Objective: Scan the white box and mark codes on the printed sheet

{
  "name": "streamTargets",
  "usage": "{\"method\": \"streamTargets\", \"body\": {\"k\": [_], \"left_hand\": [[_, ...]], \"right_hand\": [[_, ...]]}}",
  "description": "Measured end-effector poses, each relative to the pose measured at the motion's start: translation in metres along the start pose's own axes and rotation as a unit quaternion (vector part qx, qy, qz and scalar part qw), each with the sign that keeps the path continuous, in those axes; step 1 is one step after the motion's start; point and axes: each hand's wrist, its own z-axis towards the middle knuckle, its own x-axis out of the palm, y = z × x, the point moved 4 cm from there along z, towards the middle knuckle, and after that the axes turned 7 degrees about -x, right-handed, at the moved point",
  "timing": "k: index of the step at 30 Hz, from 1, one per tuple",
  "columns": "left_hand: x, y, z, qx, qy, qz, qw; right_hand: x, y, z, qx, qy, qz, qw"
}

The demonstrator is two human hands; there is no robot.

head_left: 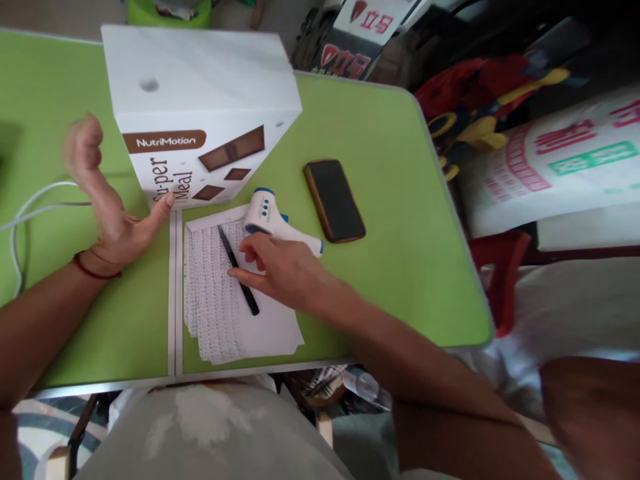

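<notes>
My left hand (113, 200) is raised beside the white box (210, 120) marked NutriMotion, palm turned up and fingers apart, holding nothing. Its thumb overlaps the box's lower front corner in view; contact I cannot tell. My right hand (283, 267) hovers low over a stack of handwritten sheets (213, 300), its thumb and curled fingers apart. A black pen (249, 300) lies slantwise on the sheets, close to the right thumb tip. Just beyond the right fingers lies a white and blue infrared thermometer (263, 210), its handle partly behind the hand.
A phone (336, 200) in a brown case lies right of the thermometer on the green folding table (410, 267). White cables (19, 247) run in from the left. Beyond the table's right edge stand a red chair (503, 283) and a printed white sack (565, 160).
</notes>
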Motion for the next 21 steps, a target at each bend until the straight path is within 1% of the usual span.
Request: {"method": "streamTargets", "body": {"k": [2,4,6,7,9,10,11,12,14,17,19,21], "left_hand": [[0.000,-0.008,-0.010,0.041,0.012,0.059,0.997],[0.001,-0.016,-0.017,0.088,0.014,0.116,0.989],[0.002,-0.023,-0.020,0.148,-0.006,0.166,0.975],[0.004,-0.026,-0.020,0.188,-0.023,0.187,0.964],[0.008,-0.030,-0.020,0.266,-0.046,0.218,0.938],[0.011,-0.030,-0.019,0.290,-0.039,0.229,0.929],[0.015,-0.029,-0.017,0.298,-0.022,0.238,0.924],[0.018,-0.027,-0.015,0.293,0.000,0.244,0.924],[0.022,-0.022,-0.012,0.258,0.044,0.254,0.931],[0.023,-0.019,-0.012,0.230,0.069,0.268,0.933],[0.024,-0.018,-0.012,0.223,0.084,0.290,0.927],[0.026,-0.016,-0.013,0.220,0.096,0.318,0.917]], "right_hand": [[0.013,0.005,0.005,0.008,0.016,-0.028,0.999],[0.021,0.004,0.007,-0.008,-0.013,-0.018,1.000],[0.022,0.001,0.006,-0.051,-0.073,0.034,0.995],[0.021,-0.002,0.005,-0.075,-0.105,0.070,0.989],[0.018,-0.007,0.002,-0.106,-0.150,0.153,0.971],[0.018,-0.009,0.001,-0.114,-0.161,0.196,0.960],[0.018,-0.011,0.000,-0.118,-0.167,0.237,0.950],[0.019,-0.012,0.000,-0.120,-0.170,0.274,0.939],[0.022,-0.012,-0.001,-0.123,-0.180,0.329,0.919],[0.024,-0.008,-0.003,-0.115,-0.227,0.358,0.898],[0.024,-0.006,-0.005,-0.100,-0.274,0.367,0.883],[0.025,-0.005,-0.006,-0.081,-0.300,0.372,0.875]]}}
